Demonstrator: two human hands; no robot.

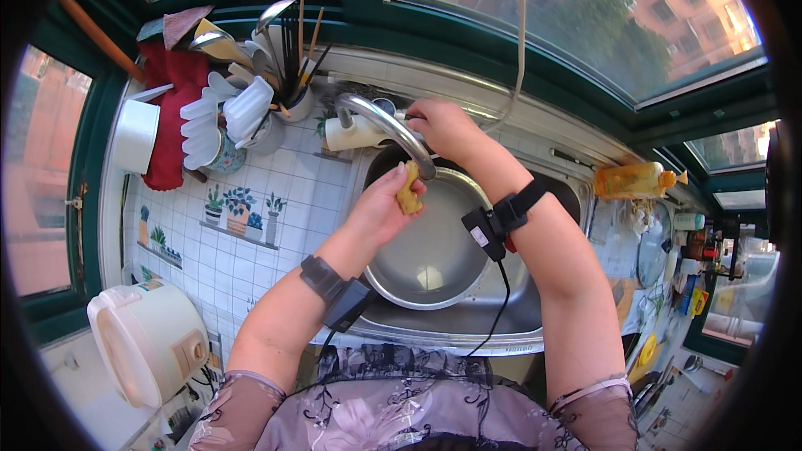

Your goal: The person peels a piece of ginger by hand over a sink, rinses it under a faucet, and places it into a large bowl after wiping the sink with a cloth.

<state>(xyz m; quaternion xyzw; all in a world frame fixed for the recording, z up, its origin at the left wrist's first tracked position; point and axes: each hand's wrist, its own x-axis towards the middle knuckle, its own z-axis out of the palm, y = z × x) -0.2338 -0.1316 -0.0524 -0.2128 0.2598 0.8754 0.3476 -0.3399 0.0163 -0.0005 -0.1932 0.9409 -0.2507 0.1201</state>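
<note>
A knobby yellow piece of ginger root point(410, 190) is held in my left hand point(382, 203), just under the mouth of the curved metal spout point(391, 127). My right hand point(446, 128) is behind the spout, with its fingers closed around the dark tap handle point(413, 117), mostly hidden by them. Below my hands, a round metal basin point(401, 300) of cloudy water sits in the stainless steel sink point(514, 307). No stream of water is plain at the spout.
Utensil holders point(266, 134) with ladles, spoons and chopsticks stand left of the tap. A cream rice cooker point(150, 338) is at the lower left. An orange-yellow bottle point(630, 180) lies right of the sink. Cables hang from devices strapped to my forearms.
</note>
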